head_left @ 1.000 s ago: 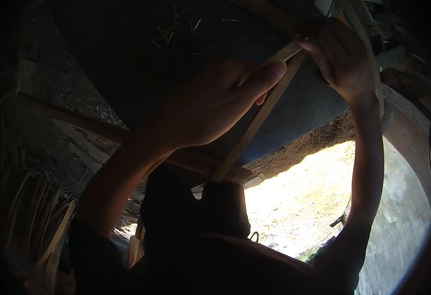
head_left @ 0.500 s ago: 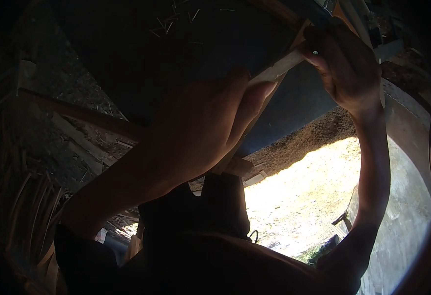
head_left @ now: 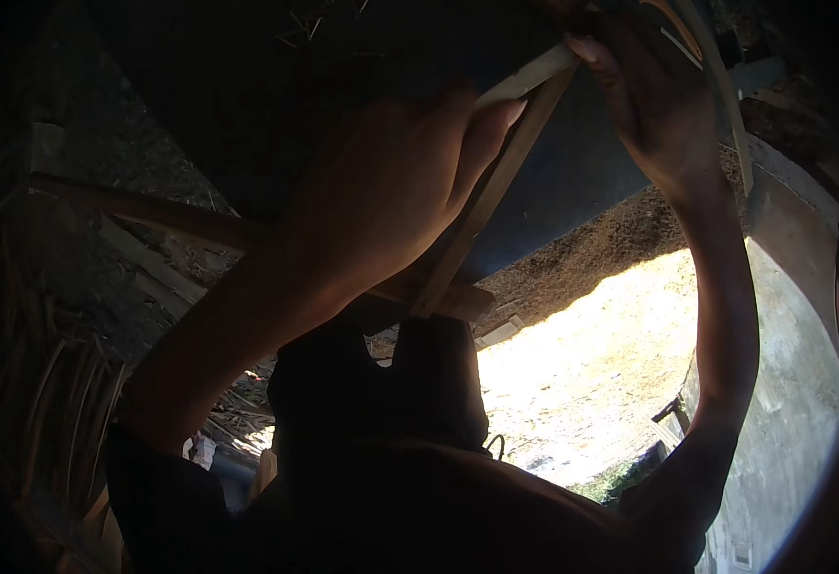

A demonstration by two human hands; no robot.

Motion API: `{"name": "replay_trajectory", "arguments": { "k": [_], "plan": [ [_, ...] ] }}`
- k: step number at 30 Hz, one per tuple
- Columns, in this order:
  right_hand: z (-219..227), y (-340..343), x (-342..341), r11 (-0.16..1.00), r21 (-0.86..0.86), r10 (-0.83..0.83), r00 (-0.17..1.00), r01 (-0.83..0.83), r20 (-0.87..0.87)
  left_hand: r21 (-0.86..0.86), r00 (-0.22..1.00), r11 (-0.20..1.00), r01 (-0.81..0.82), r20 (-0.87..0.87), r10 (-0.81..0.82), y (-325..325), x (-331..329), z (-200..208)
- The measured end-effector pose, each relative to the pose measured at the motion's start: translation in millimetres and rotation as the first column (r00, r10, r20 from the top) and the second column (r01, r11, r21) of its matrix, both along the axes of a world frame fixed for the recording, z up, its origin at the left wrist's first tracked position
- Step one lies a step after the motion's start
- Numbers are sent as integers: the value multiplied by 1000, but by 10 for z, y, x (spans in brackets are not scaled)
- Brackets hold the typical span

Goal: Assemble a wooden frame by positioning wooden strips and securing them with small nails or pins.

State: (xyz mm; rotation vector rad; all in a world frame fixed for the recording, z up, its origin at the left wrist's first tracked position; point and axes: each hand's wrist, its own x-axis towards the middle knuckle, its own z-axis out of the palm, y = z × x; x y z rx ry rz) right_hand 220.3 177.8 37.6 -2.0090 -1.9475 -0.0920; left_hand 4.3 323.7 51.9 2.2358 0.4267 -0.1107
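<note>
My left hand (head_left: 410, 177) is closed round the near part of a pale wooden strip (head_left: 531, 77), its thumb lying along the strip. At the strip's far end my right hand (head_left: 654, 115) grips it, thumb on the near side; the other fingers are in deep shadow. Below the held strip, a second narrow wooden strip (head_left: 491, 196) runs slantwise over a dark board (head_left: 573, 182), from near my body toward my right hand. Several thin nails (head_left: 305, 27) lie scattered on the board's far part.
A wooden bar (head_left: 142, 206) sticks out at the left, above debris-strewn ground. A short wood block (head_left: 463, 303) sits by the board's near edge. Sunlit sawdust (head_left: 582, 373) covers the ground at right, beside a pale curved wall (head_left: 783, 373). Dry stalks (head_left: 66, 411) stand lower left.
Both hands and the held strip have moved slightly away from me and left. The held strip has turned away from the lower strip, which now shows more fully. The nails sit higher in view.
</note>
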Motion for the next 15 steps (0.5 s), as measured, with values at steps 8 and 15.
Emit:
{"name": "replay_trajectory", "arguments": {
  "k": [8,15],
  "plan": [
    [175,85,-98,907,-258,-420,738,332,-528,-246,991,967,-67,-129,36,114,283,-6],
    [-138,132,81,897,-13,-356,703,442,-616,170,996,983,-74,59,65,73,598,-342]
  ]
}}
